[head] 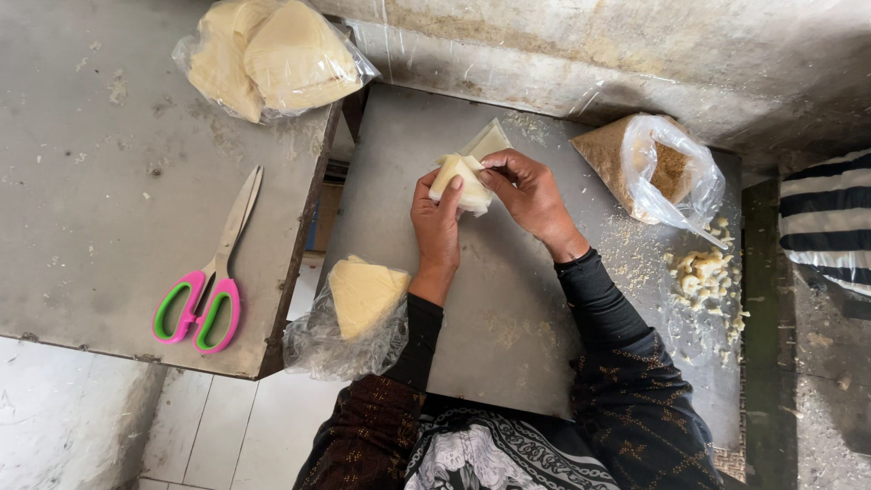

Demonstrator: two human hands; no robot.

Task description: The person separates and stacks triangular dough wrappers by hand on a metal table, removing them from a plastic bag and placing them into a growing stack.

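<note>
Both hands' grip (467,181) enfolds the pastry wrapper (472,168).

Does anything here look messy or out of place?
Yes. Crumbs and pale lumps lie spilled on the metal table beside the open crumb bag. The bag of pale sheets overhangs the table's left edge.

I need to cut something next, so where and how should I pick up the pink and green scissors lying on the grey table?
Take the pink and green scissors by the plastic loop handles, coming from the near edge of the grey metal table. They lie flat, closed, handles toward the person and pale blades pointing away, so the loops likely give the safest grip. The left hand is nearer.
</note>
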